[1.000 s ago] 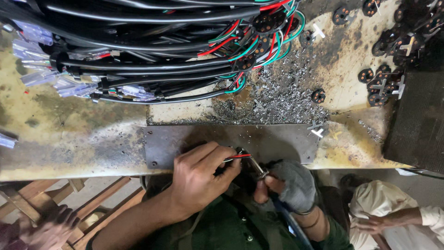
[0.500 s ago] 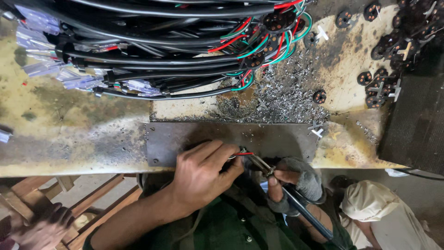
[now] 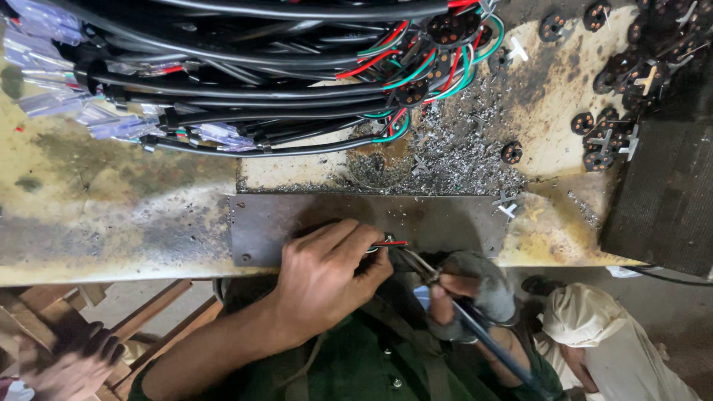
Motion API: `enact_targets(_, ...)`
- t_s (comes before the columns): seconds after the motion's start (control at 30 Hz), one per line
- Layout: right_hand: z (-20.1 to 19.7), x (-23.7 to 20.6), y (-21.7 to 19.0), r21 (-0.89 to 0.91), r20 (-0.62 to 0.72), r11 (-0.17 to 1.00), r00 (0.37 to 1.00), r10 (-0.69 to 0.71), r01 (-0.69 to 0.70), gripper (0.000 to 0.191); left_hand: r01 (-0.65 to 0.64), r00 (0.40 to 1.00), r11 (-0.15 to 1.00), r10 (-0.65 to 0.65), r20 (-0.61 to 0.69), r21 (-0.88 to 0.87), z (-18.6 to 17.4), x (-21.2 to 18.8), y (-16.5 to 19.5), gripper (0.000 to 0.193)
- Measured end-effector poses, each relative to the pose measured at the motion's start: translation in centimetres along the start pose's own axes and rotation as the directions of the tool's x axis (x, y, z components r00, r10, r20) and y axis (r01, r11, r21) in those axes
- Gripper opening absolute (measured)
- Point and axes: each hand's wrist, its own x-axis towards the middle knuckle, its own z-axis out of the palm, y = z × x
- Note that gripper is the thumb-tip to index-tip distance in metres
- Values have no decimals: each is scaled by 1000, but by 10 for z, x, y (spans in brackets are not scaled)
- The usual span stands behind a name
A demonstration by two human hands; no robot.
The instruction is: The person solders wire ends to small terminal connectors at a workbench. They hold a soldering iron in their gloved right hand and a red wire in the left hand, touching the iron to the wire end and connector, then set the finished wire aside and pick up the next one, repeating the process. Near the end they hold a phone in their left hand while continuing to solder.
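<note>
Two hands met at the tabletop's (image 3: 111,215) steel plate (image 3: 445,219): my left hand (image 3: 327,275) pinched the red wire (image 3: 390,243) steady against it, while my wrapped right hand (image 3: 464,293) clamped the blue-handled tool (image 3: 445,293) near its tip.

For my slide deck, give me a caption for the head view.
Left hand pinches a red wire on a metal plate; gloved right hand holds a tool to it.

Desk (image 3: 111,215): bare left of my hand (image 3: 327,278); cable bundle (image 3: 245,96) blocks beyond, metal shavings (image 3: 453,152) and plug inserts (image 3: 609,134) crowd right.
</note>
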Motion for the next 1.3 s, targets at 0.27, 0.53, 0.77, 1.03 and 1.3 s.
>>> enact_targets(0.27, -10, -12, 27, 384, 386, 728, 815, 432, -568, 28, 20, 1000, 1000, -20, 13, -8, -3, 1, -2, 17)
enact_targets(0.53, 17, -8, 0, -445, -132, 761, 806, -577, 472, 12, 23, 1000, 1000, -23, 14, -9, -2, 0, -2, 18)
enact_targets(0.77, 5, -1, 0, -261, -97, 924, 945, -312, 278, 21, 21, 1000, 1000, -21, 6, -12, -1, 0, -2, 19)
enact_targets(1.03, 14, -19, -6, -45, -206, 994, 974, 88, -99, 6, 38, 999, 999, -38, 12, 2, -1, 1, -1, 18)
enact_targets(1.3, 21, -17, -3, 107, -255, 947, 912, 321, -304, 10, 52, 999, 999, -51, 17, -5, -1, 3, 1, 17)
